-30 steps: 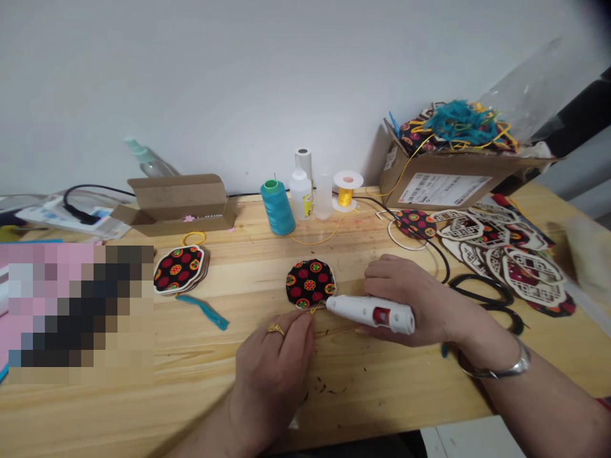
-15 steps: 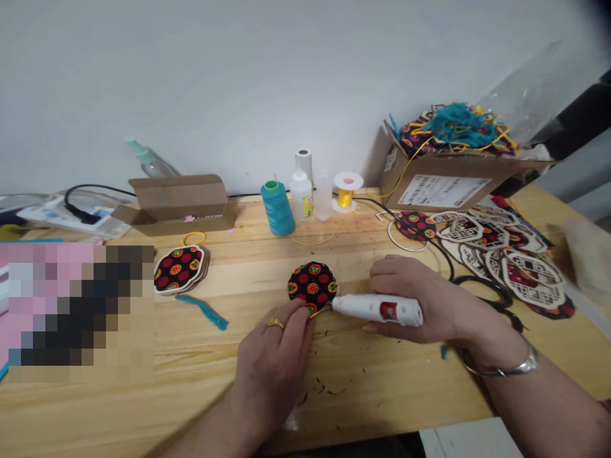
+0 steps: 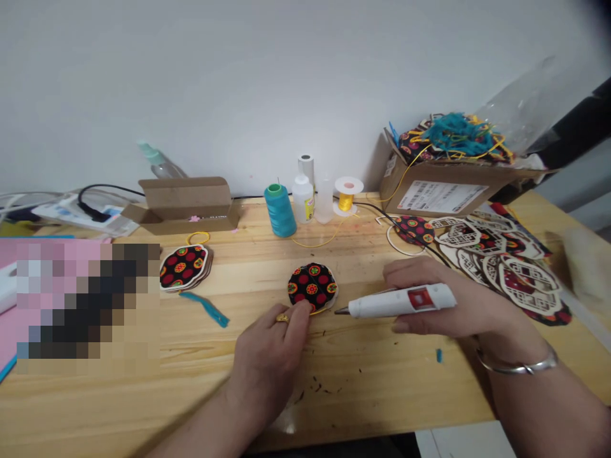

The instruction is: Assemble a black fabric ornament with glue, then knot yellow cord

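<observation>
A round black fabric piece (image 3: 311, 285) with red and orange dots lies mid-table on the wooden table (image 3: 143, 375). My left hand (image 3: 272, 359), with a gold ring, pinches its near edge, where a bit of yellow cord shows. My right hand (image 3: 443, 299) is wrapped round a white glue pen (image 3: 398, 302) with a red window. Its tip points left and stands a little to the right of the piece, apart from it.
A stack of similar pieces (image 3: 185, 267) and a teal strip (image 3: 205, 308) lie left. A teal thread cone (image 3: 279, 210), white bottles (image 3: 302, 198) and yellow cord spool (image 3: 348, 193) stand at the back. A full cardboard box (image 3: 443, 184), cut-out wooden frames (image 3: 506, 261) and an open small box (image 3: 184, 203) are there too.
My right hand has drawn the glue pen to the right, away from the piece's edge. My left hand has moved up onto the piece's near edge.
</observation>
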### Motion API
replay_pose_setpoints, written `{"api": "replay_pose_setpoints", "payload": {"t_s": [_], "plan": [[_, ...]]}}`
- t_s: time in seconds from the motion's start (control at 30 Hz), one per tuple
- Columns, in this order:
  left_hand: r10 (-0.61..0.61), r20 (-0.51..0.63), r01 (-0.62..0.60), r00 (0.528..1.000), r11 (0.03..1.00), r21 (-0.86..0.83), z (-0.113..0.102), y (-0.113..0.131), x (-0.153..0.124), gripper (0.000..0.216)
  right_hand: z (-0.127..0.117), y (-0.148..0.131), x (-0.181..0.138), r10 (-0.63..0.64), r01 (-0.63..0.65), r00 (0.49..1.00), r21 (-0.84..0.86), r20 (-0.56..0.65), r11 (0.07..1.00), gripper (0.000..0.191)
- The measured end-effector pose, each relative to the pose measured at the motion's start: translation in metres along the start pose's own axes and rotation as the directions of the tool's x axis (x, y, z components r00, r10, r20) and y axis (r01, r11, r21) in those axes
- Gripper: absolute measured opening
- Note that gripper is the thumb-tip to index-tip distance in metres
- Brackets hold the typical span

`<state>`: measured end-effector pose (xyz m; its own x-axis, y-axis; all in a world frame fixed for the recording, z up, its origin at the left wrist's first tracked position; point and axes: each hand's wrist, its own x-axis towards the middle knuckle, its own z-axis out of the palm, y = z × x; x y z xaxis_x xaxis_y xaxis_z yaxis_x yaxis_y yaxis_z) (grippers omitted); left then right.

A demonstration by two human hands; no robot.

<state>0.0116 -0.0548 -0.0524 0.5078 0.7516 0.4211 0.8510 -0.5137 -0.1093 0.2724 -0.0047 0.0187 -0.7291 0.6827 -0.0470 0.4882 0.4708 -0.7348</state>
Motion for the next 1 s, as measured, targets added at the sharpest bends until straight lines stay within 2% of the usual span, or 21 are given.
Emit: {"api": "replay_pose_setpoints", "payload": {"t_s": [0.17,0.3,0.47,0.57,0.67,0.77,0.87,0.93,1.0], "plan": [[0.019,0.072,-0.022,0.997,0.999,0.042,0.0,-0.008,0.008,0.017,-0.003,-0.001,0.0,-0.027,0.035,0.996,0.095,-0.089,0.995,0.027],[0.052,0.129,-0.053,0.99,0.999,0.007,0.008,-0.033,0.015,0.022,0.001,0.0,0.0,-0.003,0.033,0.984,0.162,-0.178,0.986,0.03],[0.095,0.211,-0.071,0.973,0.99,-0.12,0.012,-0.06,0.024,0.027,0.01,0.002,0.006,0.048,-0.013,0.973,0.152,-0.227,0.988,0.028],[0.066,0.253,-0.001,0.965,0.969,-0.248,0.006,-0.06,0.027,0.027,0.015,0.002,0.011,0.08,-0.041,0.961,0.151,-0.264,0.988,0.028],[0.044,0.287,0.071,0.957,0.924,-0.377,0.0,-0.054,0.027,0.028,0.019,0.002,0.014,0.117,-0.057,0.922,0.17,-0.369,0.984,0.032],[0.022,0.264,0.102,0.964,0.888,-0.448,-0.005,-0.05,0.026,0.036,0.02,-0.001,0.016,0.177,-0.113,0.854,0.158,-0.489,0.981,0.033],[-0.039,0.169,0.114,0.985,0.88,-0.46,-0.006,-0.047,0.026,0.031,0.014,-0.008,0.018,0.173,-0.181,0.812,0.042,-0.557,0.983,0.034],[-0.083,0.118,0.125,0.99,0.898,-0.423,-0.006,-0.045,0.026,0.023,0.007,-0.014,0.02,0.114,-0.182,0.813,-0.063,-0.57,0.981,0.034],[-0.12,0.105,0.15,0.987,0.92,-0.363,-0.005,-0.043,0.026,0.019,0.002,-0.019,0.023,0.027,-0.139,0.847,-0.172,-0.531,0.975,0.032]]}}
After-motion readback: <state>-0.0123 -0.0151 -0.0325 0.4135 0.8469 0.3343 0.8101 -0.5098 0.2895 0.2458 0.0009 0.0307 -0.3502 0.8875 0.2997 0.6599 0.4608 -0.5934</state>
